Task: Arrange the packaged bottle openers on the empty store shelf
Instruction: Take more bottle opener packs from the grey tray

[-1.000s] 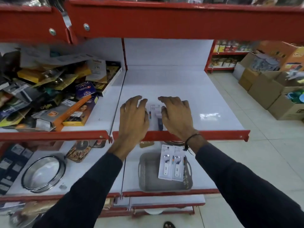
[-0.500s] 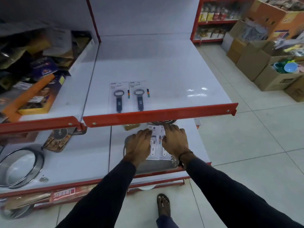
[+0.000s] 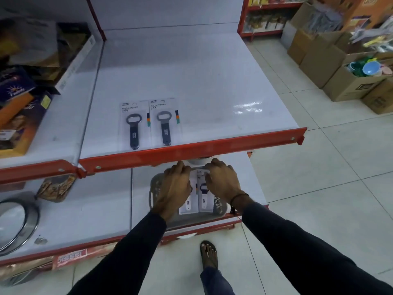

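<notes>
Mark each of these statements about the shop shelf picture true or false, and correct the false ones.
1. Two packaged bottle openers lie side by side near the front edge of the upper shelf. True.
2. The left hand and right hand are up on the upper shelf. False: both are on the lower shelf, on white-handled opener packs in a grey basket.
3. The openers on the upper shelf have dark handles. True.
4. Cardboard boxes stand on the floor to the left. False: they are on the right.
</notes>
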### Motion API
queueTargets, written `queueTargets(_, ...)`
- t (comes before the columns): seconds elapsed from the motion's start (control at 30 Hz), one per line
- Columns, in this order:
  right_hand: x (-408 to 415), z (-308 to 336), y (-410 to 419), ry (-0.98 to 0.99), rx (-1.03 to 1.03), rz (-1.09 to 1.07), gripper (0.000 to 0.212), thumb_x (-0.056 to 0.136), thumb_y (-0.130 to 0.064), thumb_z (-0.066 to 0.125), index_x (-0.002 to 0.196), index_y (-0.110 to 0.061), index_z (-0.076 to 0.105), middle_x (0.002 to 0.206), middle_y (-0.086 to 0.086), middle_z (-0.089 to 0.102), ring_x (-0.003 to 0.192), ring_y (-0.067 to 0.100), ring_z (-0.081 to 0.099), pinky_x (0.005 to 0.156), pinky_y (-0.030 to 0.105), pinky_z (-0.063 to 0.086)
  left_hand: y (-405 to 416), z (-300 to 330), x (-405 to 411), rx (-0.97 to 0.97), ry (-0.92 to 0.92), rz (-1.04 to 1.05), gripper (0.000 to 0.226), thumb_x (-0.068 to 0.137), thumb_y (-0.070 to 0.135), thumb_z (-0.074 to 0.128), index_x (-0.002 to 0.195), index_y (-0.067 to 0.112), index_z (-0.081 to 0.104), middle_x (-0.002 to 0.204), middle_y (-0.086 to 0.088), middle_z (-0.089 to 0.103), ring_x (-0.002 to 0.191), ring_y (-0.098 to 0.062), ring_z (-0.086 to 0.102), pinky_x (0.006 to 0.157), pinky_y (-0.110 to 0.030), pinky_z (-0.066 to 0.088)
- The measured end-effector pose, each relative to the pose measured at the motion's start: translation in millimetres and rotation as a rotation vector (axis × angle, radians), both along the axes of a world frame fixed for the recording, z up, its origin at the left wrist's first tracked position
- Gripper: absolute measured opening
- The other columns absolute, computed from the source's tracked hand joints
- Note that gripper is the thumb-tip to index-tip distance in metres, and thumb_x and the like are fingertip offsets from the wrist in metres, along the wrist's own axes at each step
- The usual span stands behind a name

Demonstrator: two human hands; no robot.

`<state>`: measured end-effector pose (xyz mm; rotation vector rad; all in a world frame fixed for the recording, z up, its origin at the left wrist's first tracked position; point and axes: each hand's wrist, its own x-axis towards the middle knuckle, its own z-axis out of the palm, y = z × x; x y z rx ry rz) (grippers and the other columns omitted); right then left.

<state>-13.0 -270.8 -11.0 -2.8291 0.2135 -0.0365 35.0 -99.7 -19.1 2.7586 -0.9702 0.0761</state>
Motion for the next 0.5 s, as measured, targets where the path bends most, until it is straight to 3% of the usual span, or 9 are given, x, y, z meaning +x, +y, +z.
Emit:
queueTargets(0.03, -7, 5, 4, -0.014, 0.051, 0.006, 0.033, 0.092, -0.018, 0.057, 0.125, -0.019, 0.064, 0.123, 0.004, 0.066, 0.104, 0.027, 0.065, 0.090, 0.042, 0.056, 5, 1, -6, -0.038, 0.002, 0.022, 0.028, 0.080, 0.008, 0.079, 0.107, 0.010, 0.069, 0.100, -0.008, 0.072, 0.085, -0.022, 0.071, 0.085, -0.039, 0.058)
queueTargets(0.1, -22, 16, 11, -0.020, 0.117, 0.037, 0.030, 0.093, -0.018, 0.059, 0.122, -0.020, 0.064, 0.124, 0.003, 0.067, 0.096, 0.025, 0.069, 0.085, 0.038, 0.060, 15, 8, -20, -0.155, 0.078, 0.047, 0.015, 0.089, 0.006, 0.072, 0.103, 0.009, 0.066, 0.092, -0.005, 0.068, 0.080, -0.012, 0.066, 0.088, -0.041, 0.056)
queueTargets(0.13, -34, 25, 17, -0.028, 0.119, 0.061, 0.028, 0.094, -0.019, 0.059, 0.121, -0.020, 0.063, 0.125, 0.002, 0.067, 0.094, 0.023, 0.069, 0.085, 0.036, 0.060, 23, 15, -30, -0.177, 0.127, 0.020, 0.014, 0.092, 0.006, 0.069, 0.104, 0.009, 0.064, 0.093, -0.007, 0.068, 0.083, -0.017, 0.066, 0.092, -0.047, 0.054)
queueTargets(0.2, -50, 45, 21, -0.084, 0.084, 0.099, 0.025, 0.094, -0.017, 0.059, 0.119, -0.020, 0.061, 0.122, 0.002, 0.068, 0.094, 0.022, 0.069, 0.086, 0.036, 0.059, 30, 35, -48, -0.057, 0.039, -0.030, 0.026, 0.085, 0.007, 0.075, 0.110, 0.006, 0.068, 0.102, -0.017, 0.072, 0.095, -0.036, 0.069, 0.091, -0.056, 0.056)
queueTargets(0.3, -74, 90, 25, -0.248, 0.043, 0.104, 0.024, 0.093, -0.011, 0.058, 0.115, -0.017, 0.063, 0.110, 0.002, 0.069, 0.092, 0.020, 0.065, 0.080, 0.037, 0.057, 40, 85, -70, -0.118, -0.091, -0.059, 0.034, 0.084, 0.012, 0.079, 0.116, 0.001, 0.071, 0.111, -0.021, 0.075, 0.103, -0.040, 0.072, 0.095, -0.054, 0.058)
queueTargets(0.43, -79, 170, 17, -0.507, 0.057, 0.093, 0.018, 0.093, -0.011, 0.054, 0.109, -0.014, 0.063, 0.099, 0.001, 0.067, 0.083, 0.009, 0.052, 0.073, 0.024, 0.048, 37, 162, -68, -0.398, -0.340, -0.066, 0.032, 0.094, 0.012, 0.054, 0.121, 0.002, 0.067, 0.114, -0.018, 0.074, 0.107, -0.034, 0.068, 0.099, -0.048, 0.051)
queueTargets(0.5, -66, 210, 6, -0.527, 0.107, 0.060, 0.026, 0.095, -0.016, 0.044, 0.113, -0.016, 0.062, 0.099, -0.002, 0.064, 0.085, 0.011, 0.052, 0.073, 0.020, 0.041, 28, 206, -54, -0.549, -0.321, -0.038, 0.037, 0.095, 0.016, 0.042, 0.120, 0.003, 0.066, 0.112, -0.016, 0.071, 0.105, -0.031, 0.064, 0.097, -0.042, 0.044)
